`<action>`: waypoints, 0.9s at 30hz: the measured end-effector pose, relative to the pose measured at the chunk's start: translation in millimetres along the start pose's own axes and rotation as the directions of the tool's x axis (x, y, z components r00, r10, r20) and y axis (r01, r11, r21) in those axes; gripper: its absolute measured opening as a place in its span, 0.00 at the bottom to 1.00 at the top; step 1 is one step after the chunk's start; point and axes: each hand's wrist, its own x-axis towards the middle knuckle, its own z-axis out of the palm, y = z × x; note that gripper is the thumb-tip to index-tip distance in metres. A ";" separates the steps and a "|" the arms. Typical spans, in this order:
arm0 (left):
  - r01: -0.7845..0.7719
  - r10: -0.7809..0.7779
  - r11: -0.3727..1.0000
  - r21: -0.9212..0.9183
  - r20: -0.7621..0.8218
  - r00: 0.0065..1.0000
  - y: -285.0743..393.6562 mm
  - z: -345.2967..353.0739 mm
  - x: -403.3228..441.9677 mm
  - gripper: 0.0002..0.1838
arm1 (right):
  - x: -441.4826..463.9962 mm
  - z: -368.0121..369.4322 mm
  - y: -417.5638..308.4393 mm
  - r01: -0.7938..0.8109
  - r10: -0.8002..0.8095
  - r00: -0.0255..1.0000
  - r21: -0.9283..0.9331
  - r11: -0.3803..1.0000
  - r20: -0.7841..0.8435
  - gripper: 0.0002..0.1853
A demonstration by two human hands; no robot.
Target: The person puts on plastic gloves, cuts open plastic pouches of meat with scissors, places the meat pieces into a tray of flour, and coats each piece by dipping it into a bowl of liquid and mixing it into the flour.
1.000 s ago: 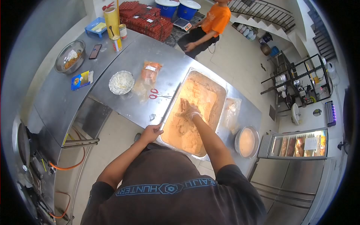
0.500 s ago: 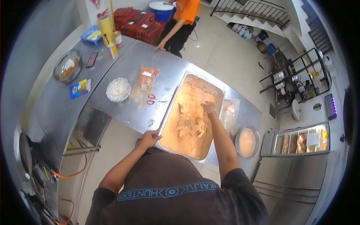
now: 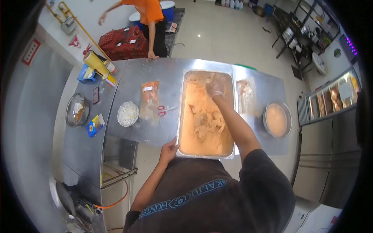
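Tbh the metal tray (image 3: 180,116) on the steel table (image 3: 168,72) is probably heavy but stiff, best gripped by opposite rims; its near-left edge is pinched in the left hand (image 3: 169,151), while the blurred right hand's (image 3: 215,86) fingers, down by the soft powder (image 3: 190,136), can't be made out.

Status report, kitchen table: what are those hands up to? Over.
Left hand at the tray's left edge. Gloved right hand at its far end, blurred. Orange powder and coated pieces in tray. Scissors outside, blocking neither hand.

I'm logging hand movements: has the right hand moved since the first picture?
Yes, the right hand has moved rightward and toward the far end of the metal tray.
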 end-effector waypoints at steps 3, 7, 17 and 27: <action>0.021 -0.020 0.999 0.039 -0.022 1.000 -6.3 -1.6 0.4 0.28 | -34.4 -12.2 -39.2 0.053 -0.119 0.842 0.139 0.989 0.526 0.39; 0.005 -0.006 1.000 -0.017 -0.028 1.000 -4.2 2.1 3.5 0.27 | -69.8 35.7 -47.8 0.067 -0.123 0.668 0.105 0.992 0.734 0.40; 0.009 -0.010 0.992 -0.122 -0.009 1.000 -5.2 3.5 4.2 0.27 | -61.2 97.9 -3.8 0.441 -0.565 0.698 0.357 0.823 0.439 0.23; 0.088 -0.088 0.996 -0.016 0.004 0.996 -2.3 -0.2 1.6 0.26 | -52.5 148.3 -35.3 0.325 -0.416 0.662 0.261 0.909 0.624 0.23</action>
